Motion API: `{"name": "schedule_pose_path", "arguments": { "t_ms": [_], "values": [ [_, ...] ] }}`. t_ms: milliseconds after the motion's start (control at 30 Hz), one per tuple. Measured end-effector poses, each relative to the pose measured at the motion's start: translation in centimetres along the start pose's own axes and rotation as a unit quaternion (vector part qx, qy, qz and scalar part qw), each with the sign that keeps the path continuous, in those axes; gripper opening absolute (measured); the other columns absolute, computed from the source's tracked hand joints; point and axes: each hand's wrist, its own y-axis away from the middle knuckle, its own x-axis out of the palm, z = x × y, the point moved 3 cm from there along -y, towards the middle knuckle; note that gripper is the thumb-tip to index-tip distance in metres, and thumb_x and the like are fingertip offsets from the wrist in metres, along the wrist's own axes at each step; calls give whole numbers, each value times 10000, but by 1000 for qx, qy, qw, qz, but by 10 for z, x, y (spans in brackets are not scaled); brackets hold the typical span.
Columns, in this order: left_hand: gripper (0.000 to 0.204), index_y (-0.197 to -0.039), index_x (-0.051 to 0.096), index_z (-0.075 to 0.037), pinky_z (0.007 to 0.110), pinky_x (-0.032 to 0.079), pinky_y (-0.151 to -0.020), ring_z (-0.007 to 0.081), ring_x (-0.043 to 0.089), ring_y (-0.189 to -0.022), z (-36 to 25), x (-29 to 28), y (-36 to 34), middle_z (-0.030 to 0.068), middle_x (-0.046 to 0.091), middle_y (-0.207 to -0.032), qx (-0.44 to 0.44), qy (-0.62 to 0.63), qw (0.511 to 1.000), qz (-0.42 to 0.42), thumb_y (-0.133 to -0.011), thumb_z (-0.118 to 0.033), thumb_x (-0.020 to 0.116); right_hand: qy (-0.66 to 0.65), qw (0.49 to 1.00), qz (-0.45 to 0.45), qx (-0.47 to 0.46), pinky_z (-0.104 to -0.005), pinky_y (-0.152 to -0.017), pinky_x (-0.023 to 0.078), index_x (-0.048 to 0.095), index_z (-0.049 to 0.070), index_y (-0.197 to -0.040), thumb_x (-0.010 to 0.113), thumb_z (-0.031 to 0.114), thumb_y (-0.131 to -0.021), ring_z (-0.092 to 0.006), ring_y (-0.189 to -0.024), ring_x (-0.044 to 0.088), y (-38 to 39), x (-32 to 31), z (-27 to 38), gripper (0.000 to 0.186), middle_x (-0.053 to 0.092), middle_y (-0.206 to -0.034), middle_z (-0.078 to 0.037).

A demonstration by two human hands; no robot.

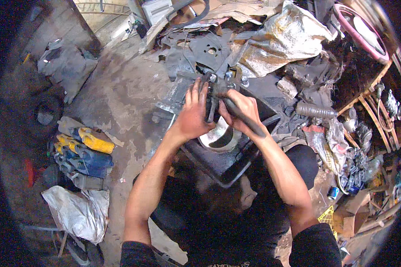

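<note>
Plainly, left grip [193, 113] spread, right grip [241, 110] closed around one dark handle [246, 119], one black tray [218, 165]

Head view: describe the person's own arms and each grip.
The short black fabric left sleeve and matching right sleeve leave the forearms bare. The left grip and right grip are ungloved human hands, the left one smudged near its fingertips. No watch or bracelet shows.

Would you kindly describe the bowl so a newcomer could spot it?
Find the black tray at the picture's centre. Within its rim, near the left hand, sits the bowl: round and bright silver, unlike the black tray around it.
</note>
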Motion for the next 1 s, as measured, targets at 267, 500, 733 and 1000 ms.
{"name": "schedule_pose_path", "arguments": {
  "t_ms": [267, 500, 733, 1000],
  "values": [
    [1131, -1493, 125, 118, 594, 180, -1179, 590, 118, -1414, 2, 5, -2, 387, 98, -1538, 15, 3, 1000, 7, -655, -237, 797, 101, 987, -4, 121, -419, -654, 538, 614, 38, -961, 651, 115, -849, -372, -755, 674, 5, -14, -30, 141, 663, -801, -163],
    [1159, -1497, 119, 106, 604, 161, -1183, 592, 109, -1418, 16, 5, 3, 386, 80, -1541, 10, 13, 1000, 16, -646, -252, 820, -3, 974, 225, -36, -440, -672, 545, 637, 53, -995, 714, 98, -734, -378, -806, 670, 20, 3, 14, 276, 671, -889, -152],
    [1124, -1490, 113, 122, 624, 174, -1166, 599, 113, -1414, 3, 4, 3, 387, 77, -1542, -1, 1, 1000, 10, -675, -246, 793, -20, 990, 87, 108, -424, -736, 553, 622, 17, -994, 679, 98, -806, -373, -854, 684, -10, -23, 9, 213, 674, -934, -182],
    [1049, -1506, 126, 97, 602, 204, -1169, 609, 154, -1397, 2, 7, 2, 380, 98, -1542, 7, -10, 1000, -14, -706, -184, 743, 35, 984, 157, 72, -420, -850, 548, 668, 49, -1068, 721, 110, -753, -369, -999, 669, 5, 1, 5, 325, 678, -1088, -167]
  ]
}}
